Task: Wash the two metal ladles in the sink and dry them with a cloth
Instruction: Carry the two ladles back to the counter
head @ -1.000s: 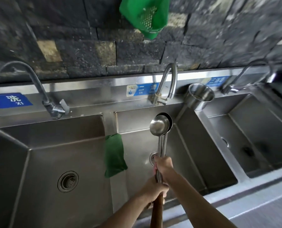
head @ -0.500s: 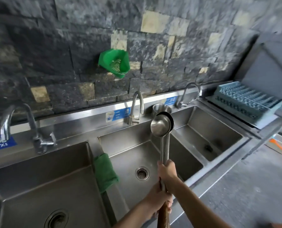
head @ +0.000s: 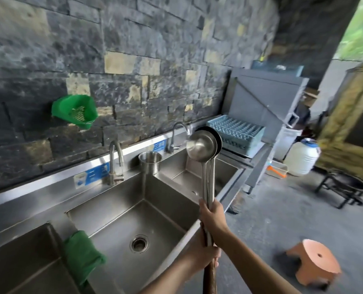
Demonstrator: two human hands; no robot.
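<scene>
Two long metal ladles (head: 204, 145) stand upright, stacked bowl on bowl, above the right rim of the middle sink basin (head: 121, 217). My right hand (head: 213, 217) grips both metal shafts. Just below it my left hand (head: 201, 253) holds the brown wooden handle end (head: 209, 279). A green cloth (head: 82, 253) hangs over the divider between the left and middle basins. The middle basin's tap (head: 115, 162) is off and the basin looks dry.
A steel cup (head: 150, 162) stands on the divider by the right basin (head: 225, 172). A green strainer (head: 76, 112) hangs on the stone wall. Right of the sinks are a blue dish rack (head: 237, 132), a white jug (head: 302, 157) and an orange stool (head: 313, 264) on the floor.
The view has swung up and to the right, bringing the dish rack, floor and stool into sight. Both hands keep the same grip on the upright ladles.
</scene>
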